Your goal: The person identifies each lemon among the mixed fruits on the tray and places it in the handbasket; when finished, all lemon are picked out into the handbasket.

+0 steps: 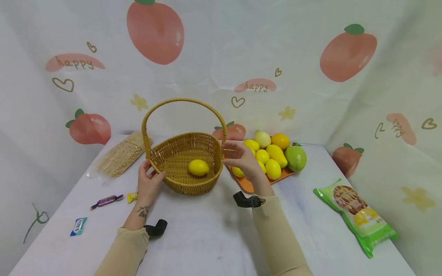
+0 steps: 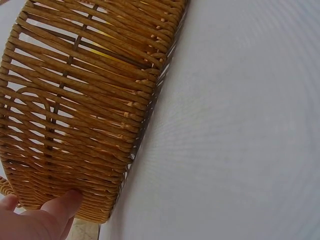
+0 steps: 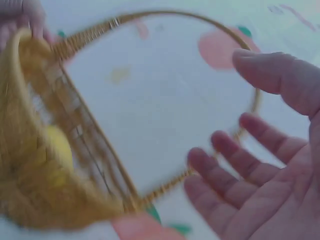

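Basket [image 1: 188, 188] gripped by left hand [image 1: 149, 185] holds one lemon [image 1: 198, 167], three candies [image 1: 106, 201] nearby.

Beige sleeves [image 1: 279, 237], both arms; bent black wrist devices [image 1: 156, 228] at cuffs; dark script-like tattoo [image 1: 143, 211], left forearm.

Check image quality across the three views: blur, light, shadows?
Right wrist: the blurriest, with the basket smeared and hazy, the right hand clearer but soft-edged; left wrist: basket weave fairly crisp, faint curved ripples on the white tabletop; head: mostly sharp, soft diffuse light, with a faint shadow on the tabletop beside the right sleeve.
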`<state>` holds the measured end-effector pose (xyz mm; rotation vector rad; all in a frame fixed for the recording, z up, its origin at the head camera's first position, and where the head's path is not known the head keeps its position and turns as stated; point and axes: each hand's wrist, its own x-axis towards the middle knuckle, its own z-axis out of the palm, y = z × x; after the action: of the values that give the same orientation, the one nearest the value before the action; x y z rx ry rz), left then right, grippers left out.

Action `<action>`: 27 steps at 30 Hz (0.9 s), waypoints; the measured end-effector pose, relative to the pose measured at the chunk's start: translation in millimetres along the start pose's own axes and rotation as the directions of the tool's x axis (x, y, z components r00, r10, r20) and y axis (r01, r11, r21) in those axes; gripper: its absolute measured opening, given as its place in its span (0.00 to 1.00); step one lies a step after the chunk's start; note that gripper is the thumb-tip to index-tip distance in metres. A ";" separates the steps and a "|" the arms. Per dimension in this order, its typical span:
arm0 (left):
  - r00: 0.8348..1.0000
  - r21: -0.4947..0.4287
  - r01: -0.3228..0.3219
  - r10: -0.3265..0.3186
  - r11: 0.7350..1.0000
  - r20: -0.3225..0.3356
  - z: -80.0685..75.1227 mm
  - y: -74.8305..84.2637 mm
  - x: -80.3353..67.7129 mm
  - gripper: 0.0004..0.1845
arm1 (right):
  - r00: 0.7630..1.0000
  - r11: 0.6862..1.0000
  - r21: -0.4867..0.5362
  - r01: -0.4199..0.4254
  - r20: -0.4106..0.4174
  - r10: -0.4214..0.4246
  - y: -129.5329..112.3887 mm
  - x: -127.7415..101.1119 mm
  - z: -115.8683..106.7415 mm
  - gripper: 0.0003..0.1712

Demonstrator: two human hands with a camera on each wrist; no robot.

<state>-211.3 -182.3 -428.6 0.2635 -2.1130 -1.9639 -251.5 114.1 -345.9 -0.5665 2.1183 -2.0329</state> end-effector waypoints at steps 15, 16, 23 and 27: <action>1.000 0.001 0.002 -0.002 1.000 -0.009 -2.9 0.5 -0.6 0.39 | 0.678 0.988 -0.027 0.154 -0.724 -0.126 67.8 -34.3 -80.6 0.30; 1.000 0.001 0.001 -0.001 1.000 -0.009 -2.9 0.3 -0.7 0.39 | 0.665 0.990 -0.028 0.138 -0.739 -0.114 72.1 -34.7 -82.8 0.31; 1.000 0.008 -0.002 0.002 1.000 0.002 -1.7 -0.8 -1.2 0.39 | 0.576 0.999 -0.018 0.040 -0.816 -0.038 93.6 -35.4 -90.3 0.31; 1.000 0.012 0.002 -0.002 1.000 0.006 -0.3 -0.2 -1.4 0.40 | 0.579 0.997 -0.047 -0.054 -0.815 -0.007 100.8 -36.7 -92.7 0.31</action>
<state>-209.9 -182.2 -428.9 0.2625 -2.1294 -1.9556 -268.0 214.8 -444.3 0.5674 2.5961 -2.5097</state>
